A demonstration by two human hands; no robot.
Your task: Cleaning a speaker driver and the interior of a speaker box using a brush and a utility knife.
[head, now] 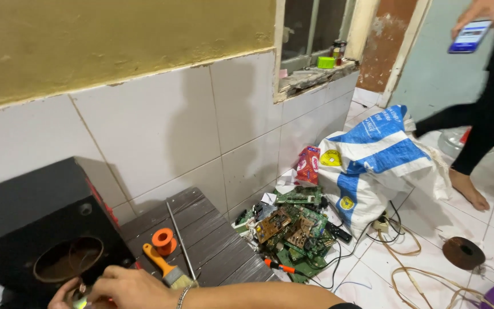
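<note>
My right hand (135,289), a thin bracelet on its wrist, reaches in from the right at the bottom edge with its fingers curled. My left hand (61,298) shows only partly at the frame's bottom. Both pinch a small shiny metal part (80,298) at the front lower edge of a black speaker box (24,229). Just above the hands is the box's round hole (70,258). Much of both hands is cut off by the frame.
A grey slatted board (218,252) holds an orange spool (163,240), an orange-handled brush (164,268) and a thin metal rod (179,240). On the floor lie circuit boards (293,229), a screwdriver (280,266), a blue-white sack (373,166), cables (424,274) and a brown reel (462,253). Another person (487,114) holds a phone (470,35).
</note>
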